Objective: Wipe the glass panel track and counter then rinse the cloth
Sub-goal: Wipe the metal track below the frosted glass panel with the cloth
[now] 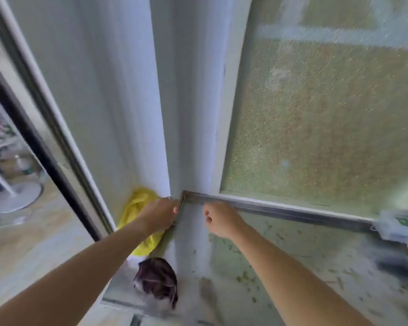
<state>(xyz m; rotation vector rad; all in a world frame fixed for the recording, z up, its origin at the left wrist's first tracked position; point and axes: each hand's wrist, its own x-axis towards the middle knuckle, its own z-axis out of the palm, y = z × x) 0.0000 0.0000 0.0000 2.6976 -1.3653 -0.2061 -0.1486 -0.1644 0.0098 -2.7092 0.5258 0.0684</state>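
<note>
Track (280, 209) wiping looks paused: left hand (161, 214) grips the frosted panel's (191, 114) lower edge beside it, right hand (219, 220) loosely curled, empty; next, fetch the dark cloth (157, 280) below.

place: home | cues: frosted sliding window (316, 118), speckled counter (304, 267), standing fan (14, 196)

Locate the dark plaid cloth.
The dark plaid cloth lies bunched on the counter, bottom centre, below the left hand and yellow plastic bag.
</note>
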